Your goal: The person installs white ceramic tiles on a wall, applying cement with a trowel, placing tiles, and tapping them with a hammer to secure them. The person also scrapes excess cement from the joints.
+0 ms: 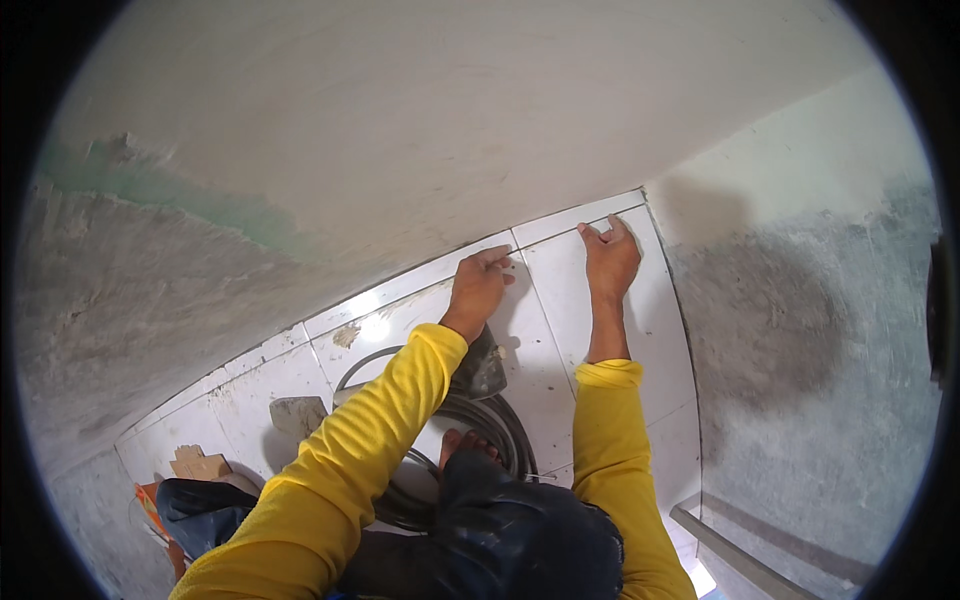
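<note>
My left hand reaches to the narrow white tile strip along the base of the wall. Its index finger is stretched out at a joint in the strip, the other fingers loosely bent. To the right, my right hand touches the same strip near the corner with thumb and index finger apart. Nothing shows in either hand. A dark gap runs between the strip and the large white floor tile. Below my left hand sits a dark, dirty container-like object, partly hidden by my sleeve.
A coil of black hose or cable lies around my bare foot. A flat grey piece and torn cardboard are at the left. Plastered walls meet at the far right corner. A grey pipe slants at the lower right.
</note>
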The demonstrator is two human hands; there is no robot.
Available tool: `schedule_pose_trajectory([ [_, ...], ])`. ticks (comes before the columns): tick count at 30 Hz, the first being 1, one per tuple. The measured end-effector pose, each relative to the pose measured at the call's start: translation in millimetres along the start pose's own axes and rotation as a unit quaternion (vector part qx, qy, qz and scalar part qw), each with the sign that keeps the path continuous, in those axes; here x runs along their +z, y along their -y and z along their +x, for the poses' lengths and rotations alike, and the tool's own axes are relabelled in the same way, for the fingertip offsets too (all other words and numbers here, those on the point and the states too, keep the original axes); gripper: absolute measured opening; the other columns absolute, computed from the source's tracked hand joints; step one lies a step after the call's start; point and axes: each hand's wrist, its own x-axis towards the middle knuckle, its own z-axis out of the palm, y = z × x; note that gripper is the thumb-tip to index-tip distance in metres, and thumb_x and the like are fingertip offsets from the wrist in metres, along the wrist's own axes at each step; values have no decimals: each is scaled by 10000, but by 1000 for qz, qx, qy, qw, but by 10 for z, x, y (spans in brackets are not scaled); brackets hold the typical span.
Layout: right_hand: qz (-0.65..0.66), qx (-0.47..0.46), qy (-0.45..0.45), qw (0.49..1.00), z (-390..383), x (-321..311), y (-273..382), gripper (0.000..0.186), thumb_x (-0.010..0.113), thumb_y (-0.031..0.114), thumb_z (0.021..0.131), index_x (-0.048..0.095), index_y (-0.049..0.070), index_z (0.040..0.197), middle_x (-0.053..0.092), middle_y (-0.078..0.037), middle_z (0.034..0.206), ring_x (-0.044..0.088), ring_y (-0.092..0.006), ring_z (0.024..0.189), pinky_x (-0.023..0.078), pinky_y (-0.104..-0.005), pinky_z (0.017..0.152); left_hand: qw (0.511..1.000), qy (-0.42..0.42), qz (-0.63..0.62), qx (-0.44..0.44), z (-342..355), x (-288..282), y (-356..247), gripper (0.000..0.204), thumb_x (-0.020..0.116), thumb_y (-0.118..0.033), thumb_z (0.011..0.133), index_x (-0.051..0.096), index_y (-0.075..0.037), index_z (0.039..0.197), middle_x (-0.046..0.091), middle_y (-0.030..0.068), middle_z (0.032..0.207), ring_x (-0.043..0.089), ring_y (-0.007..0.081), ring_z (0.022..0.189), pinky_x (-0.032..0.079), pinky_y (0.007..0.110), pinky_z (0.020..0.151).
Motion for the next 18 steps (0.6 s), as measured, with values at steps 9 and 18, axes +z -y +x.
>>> schedule_pose_trajectory([
  [9,-11,3,2,1000,10,53,-25,634,937,285,857,735,-8,1382,758,-110,994,745,-325,913,582,-459,845,997,58,47,-21,30,53,-101,502,543,-136,1109,569,-19,1596,669,74,1297,689,184,1073,568,325,899],
  [18,12,20,-12,1000,-14,66,17,667,951,266,837,720,-32,1387,745,-104,909,725,-290,858,579,-412,859,987,81,139,-9,67,65,-166,517,556,-200,1136,540,-27,1623,681,78,1310,699,178,1078,582,328,883],
])
